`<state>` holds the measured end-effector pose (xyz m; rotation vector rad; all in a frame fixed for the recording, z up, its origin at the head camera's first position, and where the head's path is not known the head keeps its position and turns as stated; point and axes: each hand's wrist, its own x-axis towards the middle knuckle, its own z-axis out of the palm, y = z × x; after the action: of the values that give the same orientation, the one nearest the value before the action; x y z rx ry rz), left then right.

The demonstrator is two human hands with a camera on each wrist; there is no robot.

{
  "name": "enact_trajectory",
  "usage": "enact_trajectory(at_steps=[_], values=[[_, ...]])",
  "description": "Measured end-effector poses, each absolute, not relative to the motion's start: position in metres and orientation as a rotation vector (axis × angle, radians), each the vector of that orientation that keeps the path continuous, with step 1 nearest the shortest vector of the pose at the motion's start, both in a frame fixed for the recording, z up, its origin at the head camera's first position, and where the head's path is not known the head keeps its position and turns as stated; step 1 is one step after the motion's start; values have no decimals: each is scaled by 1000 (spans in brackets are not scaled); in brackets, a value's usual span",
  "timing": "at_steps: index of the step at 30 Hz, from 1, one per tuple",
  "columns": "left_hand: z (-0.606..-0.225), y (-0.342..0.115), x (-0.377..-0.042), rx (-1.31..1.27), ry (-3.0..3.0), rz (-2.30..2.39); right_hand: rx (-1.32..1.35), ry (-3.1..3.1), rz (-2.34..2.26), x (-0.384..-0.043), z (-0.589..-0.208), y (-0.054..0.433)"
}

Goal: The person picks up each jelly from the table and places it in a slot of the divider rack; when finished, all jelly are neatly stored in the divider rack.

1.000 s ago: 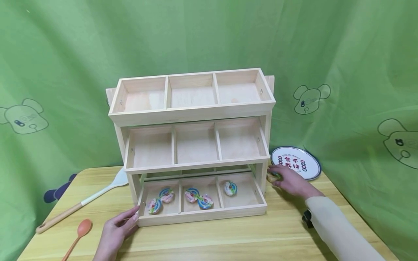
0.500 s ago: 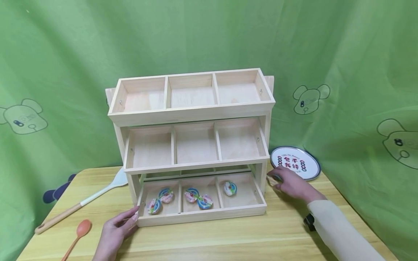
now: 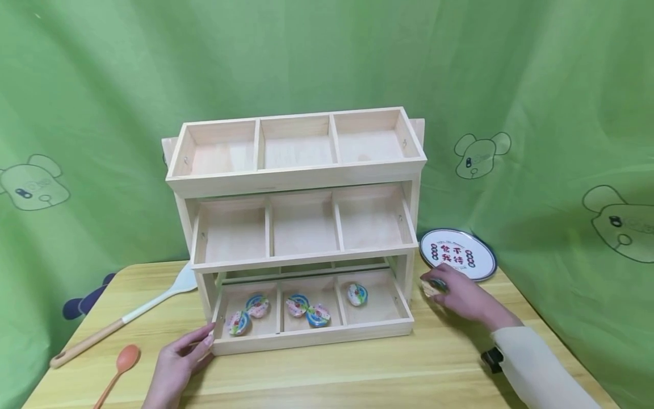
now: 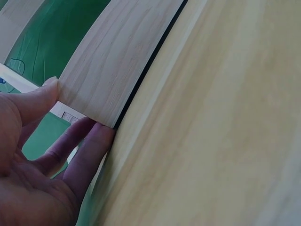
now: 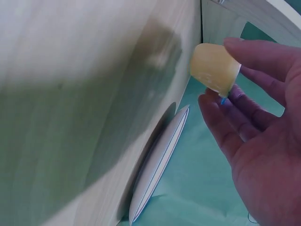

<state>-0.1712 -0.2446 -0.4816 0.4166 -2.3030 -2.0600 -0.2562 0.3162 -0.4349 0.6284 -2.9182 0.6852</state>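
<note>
My right hand (image 3: 467, 296) pinches a small jelly cup (image 5: 215, 68) between thumb and fingertips, off the table beside the rack's right side. Its body is yellowish, and part of its lid is hidden by the fingers. With nearly straight fingers, my left hand (image 3: 174, 360) touches the front left corner of the bottom tray (image 3: 311, 339) of a pale wooden three-tier rack (image 3: 296, 177). Two jelly cups (image 3: 258, 307) lie in that tray's left compartment, two pink ones (image 3: 319, 316) in the middle one, and a single cup (image 3: 357, 294) in the right one.
An oval plate (image 3: 457, 255) with red lettering lies behind my right hand. On the left are a white spatula (image 3: 148, 307) with a wooden handle and an orange spoon (image 3: 128, 358). A green curtain (image 3: 306, 57) surrounds the wooden table (image 3: 327, 380).
My right hand has shifted slightly right and nearer with the jelly cup, away from the rack's side, and the cup has turned a little. The left hand stays at the tray corner.
</note>
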Motion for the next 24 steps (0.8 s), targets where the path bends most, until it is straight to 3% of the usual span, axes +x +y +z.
enact_trajectory(at_steps=[24], values=[[-485,-246,-172,410,-2247,-2157,665,-2871,678,-215,-416,310]])
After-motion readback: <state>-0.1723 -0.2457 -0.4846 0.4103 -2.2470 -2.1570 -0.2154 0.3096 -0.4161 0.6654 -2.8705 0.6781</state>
